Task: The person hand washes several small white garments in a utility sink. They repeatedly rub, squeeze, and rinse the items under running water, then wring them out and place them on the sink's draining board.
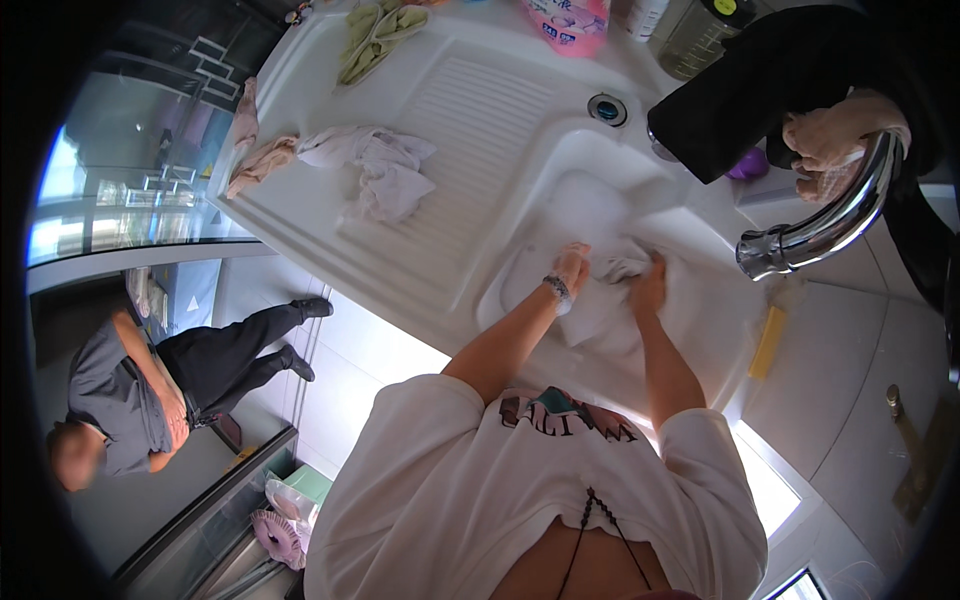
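Note:
A wet white cloth [600,319] lies bunched in the basin of a white laundry sink [499,300], partly under soapy water. White foam [581,202] floats beyond it. My left hand [572,266], with a patterned band and suds at the wrist, has its fingers curled at the cloth's left side. On the right, my right hand [647,289] grips the cloth, and its fingertips are partly hidden by the folds. A chrome faucet [840,232] curves in from the right, its spout outside the basin.
Crumpled white fabric [390,172], beige socks [262,165] and a green cloth [375,41] lie on the washboard side. A pink detergent pouch [570,26] stands behind. Black fabric [757,90] and a beige cloth [844,135] hang by the faucet. A person [172,367] stands at left.

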Motion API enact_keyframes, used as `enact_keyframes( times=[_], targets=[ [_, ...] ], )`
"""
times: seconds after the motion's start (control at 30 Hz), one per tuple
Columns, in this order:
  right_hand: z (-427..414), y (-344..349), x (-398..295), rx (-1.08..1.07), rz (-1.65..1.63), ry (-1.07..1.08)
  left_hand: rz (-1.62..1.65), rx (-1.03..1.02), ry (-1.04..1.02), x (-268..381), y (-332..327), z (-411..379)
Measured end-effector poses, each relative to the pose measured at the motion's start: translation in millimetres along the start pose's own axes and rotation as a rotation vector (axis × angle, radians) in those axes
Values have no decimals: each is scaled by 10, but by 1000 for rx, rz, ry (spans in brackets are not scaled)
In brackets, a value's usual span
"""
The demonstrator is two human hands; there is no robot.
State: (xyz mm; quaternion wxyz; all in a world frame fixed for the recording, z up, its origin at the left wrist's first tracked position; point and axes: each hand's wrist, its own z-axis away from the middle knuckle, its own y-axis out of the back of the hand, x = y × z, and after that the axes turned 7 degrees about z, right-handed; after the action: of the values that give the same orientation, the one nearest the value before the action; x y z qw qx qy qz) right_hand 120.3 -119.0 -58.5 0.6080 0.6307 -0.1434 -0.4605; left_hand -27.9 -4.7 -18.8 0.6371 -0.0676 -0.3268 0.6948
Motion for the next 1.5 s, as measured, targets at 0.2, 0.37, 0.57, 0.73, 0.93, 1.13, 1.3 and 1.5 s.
enact_keyframes(
  times=[0.2,0.37,0.57,0.73,0.93,1.13,1.3,1.5],
  targets=[
    [183,64,-352,-178,-449,-13,73,143,-134,-258,-98,-214],
    [937,941,-1045,11,-523,316,253,-229,330,-25,-220,87],
    [1058,938,-1451,169,-279,327,-386,-732,-340,-384,-23,29],
    [290,671,-837,-5,-489,-120,-29,-122,140,-327,-437,635],
    [939,804,-1342,303,-245,272,210,-137,124,-267,-210,267],
    [485,407,-805,199,-393,68,-563,102,122,25,-336,472],
    [-104,201,-233,332,-358,-265,-169,89,-232,-142,-88,-20],
    [259,-67,-514,-227,291,150,-334,245,-308,-7,159,-322]
  ],
)
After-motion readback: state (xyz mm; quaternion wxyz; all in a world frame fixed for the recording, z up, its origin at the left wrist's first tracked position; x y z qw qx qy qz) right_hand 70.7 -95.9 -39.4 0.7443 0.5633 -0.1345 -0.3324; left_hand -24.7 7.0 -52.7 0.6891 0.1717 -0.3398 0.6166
